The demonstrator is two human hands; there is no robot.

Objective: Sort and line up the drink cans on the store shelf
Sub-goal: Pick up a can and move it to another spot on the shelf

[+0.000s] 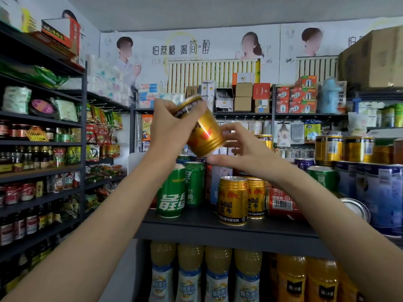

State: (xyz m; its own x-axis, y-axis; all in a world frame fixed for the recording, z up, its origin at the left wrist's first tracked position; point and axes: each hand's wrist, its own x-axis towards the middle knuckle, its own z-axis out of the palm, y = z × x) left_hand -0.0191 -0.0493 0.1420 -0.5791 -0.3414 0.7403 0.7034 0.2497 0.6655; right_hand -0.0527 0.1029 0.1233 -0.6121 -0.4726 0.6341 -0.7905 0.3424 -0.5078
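Head view: a short gold metal energy-drink can (204,129) is held tilted above the dark shelf board (196,223), gripped round its upper end by the left hand (172,127); the right hand (237,149), fingers loosely spread, touches its base at 4 o'clock. 2 matching gold cans (233,200) stand below at 6 o'clock. A slipped handover could knock them over.

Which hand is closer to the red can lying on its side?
Right. The right hand hovers above the red can; the left hand grips the raised gold can, farther left.
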